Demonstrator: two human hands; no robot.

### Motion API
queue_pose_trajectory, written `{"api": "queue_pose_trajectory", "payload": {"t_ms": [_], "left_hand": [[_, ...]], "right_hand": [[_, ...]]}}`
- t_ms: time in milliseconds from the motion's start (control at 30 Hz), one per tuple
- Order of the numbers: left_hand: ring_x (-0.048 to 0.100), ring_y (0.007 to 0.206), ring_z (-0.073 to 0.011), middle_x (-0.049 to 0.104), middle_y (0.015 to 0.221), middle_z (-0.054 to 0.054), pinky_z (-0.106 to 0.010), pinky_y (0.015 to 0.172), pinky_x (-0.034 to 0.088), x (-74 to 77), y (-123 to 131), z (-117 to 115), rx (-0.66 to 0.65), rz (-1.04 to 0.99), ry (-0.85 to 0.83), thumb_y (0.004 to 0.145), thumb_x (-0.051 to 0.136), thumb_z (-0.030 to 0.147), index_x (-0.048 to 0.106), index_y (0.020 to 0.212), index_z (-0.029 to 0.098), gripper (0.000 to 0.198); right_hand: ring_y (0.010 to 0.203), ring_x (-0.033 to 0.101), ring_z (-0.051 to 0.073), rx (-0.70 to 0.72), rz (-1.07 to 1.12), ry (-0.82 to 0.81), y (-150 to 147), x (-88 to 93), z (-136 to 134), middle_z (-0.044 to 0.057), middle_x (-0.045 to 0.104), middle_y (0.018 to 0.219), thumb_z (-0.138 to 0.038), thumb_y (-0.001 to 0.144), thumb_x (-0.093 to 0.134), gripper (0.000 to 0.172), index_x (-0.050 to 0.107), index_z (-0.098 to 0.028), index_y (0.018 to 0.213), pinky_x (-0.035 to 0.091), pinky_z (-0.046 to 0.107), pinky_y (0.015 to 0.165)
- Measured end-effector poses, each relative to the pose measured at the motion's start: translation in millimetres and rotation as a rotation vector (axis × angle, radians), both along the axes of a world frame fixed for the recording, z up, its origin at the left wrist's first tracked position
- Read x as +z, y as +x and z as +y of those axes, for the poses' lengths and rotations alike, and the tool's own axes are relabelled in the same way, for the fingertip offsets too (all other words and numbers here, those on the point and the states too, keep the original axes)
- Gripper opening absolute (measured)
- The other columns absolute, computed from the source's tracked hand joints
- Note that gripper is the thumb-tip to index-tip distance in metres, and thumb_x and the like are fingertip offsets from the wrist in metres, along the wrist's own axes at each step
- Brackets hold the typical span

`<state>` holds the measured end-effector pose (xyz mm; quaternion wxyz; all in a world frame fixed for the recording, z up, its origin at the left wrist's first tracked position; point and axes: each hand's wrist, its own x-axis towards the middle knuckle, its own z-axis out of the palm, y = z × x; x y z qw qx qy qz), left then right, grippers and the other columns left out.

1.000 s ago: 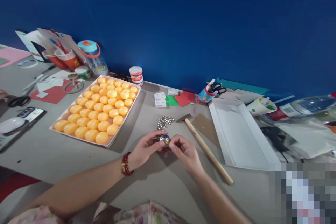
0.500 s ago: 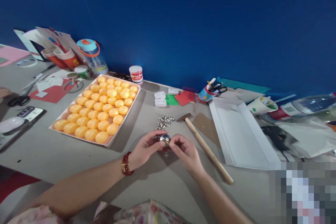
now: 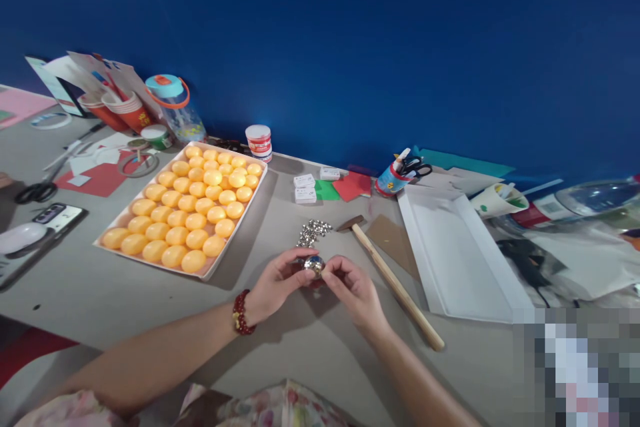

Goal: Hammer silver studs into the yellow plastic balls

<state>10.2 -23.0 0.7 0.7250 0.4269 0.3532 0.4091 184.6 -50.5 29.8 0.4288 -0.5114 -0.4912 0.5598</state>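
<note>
My left hand (image 3: 280,283) wraps its thumb and fingers round a small shiny silver ball (image 3: 314,265), whose surface looks studded with metal heads like thumbtacks. My right hand (image 3: 356,288) is closed in a pinch, thumb and forefinger touching the ball's right side; anything between those fingertips is too small to make out. Just beyond the ball lies a loose pile of shiny metal tacks (image 3: 314,231), partly behind my left fingers. To the right of my right hand rests a hammer (image 3: 395,283) with a wooden handle, its head pointing away from me.
A shallow box of orange balls (image 3: 205,275) stands on the left. Small white boxes (image 3: 305,195) and red paper (image 3: 353,187) lie behind the pile. On the right are an empty white tray (image 3: 463,260) and a pen cup (image 3: 391,181). Another person's hand (image 3: 5,180) shows at the left edge.
Almost nothing differs: both hands keep their hold at the ball, with at most a tiny shift of the fingers. At the left edge the other person's hand has drawn back slightly.
</note>
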Motion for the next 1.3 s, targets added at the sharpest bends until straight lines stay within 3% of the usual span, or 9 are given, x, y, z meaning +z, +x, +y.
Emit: {"api": "queue_pose_trajectory", "payload": {"t_ms": [800,1300], "left_hand": [[0.063,0.08,-0.0157,0.07,0.096,-0.006,-0.027,0.073,0.054,0.9,0.9,-0.9,0.02,0.03,0.009,0.077,0.073,0.031,0.066,0.111,0.018,0.037],[0.062,0.076,-0.0119,0.069,0.091,-0.003,-0.023,0.073,0.053,5.0,1.9,-1.4,0.034,-0.008,-0.025,0.076,0.075,0.029,0.067,0.108,0.019,0.035]], "right_hand": [[0.07,0.064,0.018,-0.028,-0.033,0.026,-3.2,-1.8,-1.7,0.004,0.068,0.074,-0.048,0.085,0.061,0.029,0.057,-0.02,0.077,0.049,0.028,0.066],[0.068,0.063,0.017,-0.032,-0.068,0.063,-3.9,-5.1,-2.1,0.004,0.067,0.072,-0.045,0.087,0.06,0.027,0.056,-0.02,0.077,0.047,0.026,0.064]]}}
